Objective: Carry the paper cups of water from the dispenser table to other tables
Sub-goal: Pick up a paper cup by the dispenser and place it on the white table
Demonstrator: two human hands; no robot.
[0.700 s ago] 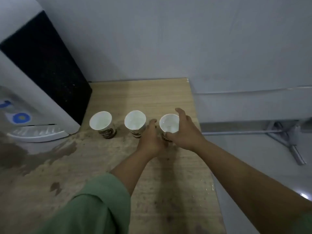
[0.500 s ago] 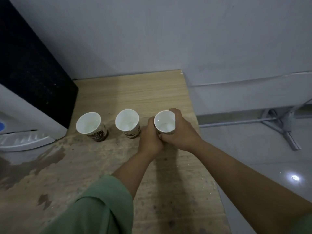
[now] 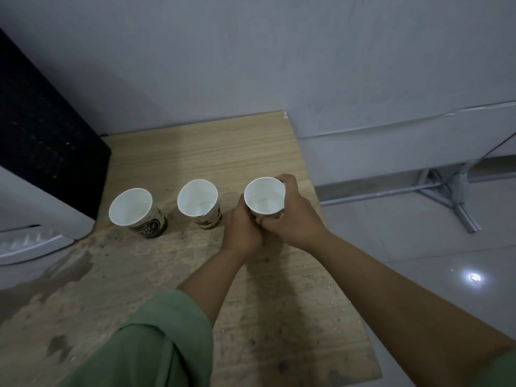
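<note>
Three paper cups of water stand in a row on the wooden dispenser table. The right cup is clasped from both sides: my left hand wraps its left and near side, and my right hand wraps its right side with fingers curled over the far rim. The middle cup stands free just left of my left hand. The left cup stands close to the dispenser. Whether the held cup still touches the table is hidden by my hands.
The water dispenser, with its black side panel and white drip tray, fills the left. Wet stains darken the table's near left. The table's right edge drops to a tiled floor with a metal stand leg. A grey wall rises behind.
Both hands have closed in around the right cup, my right fingers curling over its far rim. The view has shifted right, so the dispenser sits further left.
</note>
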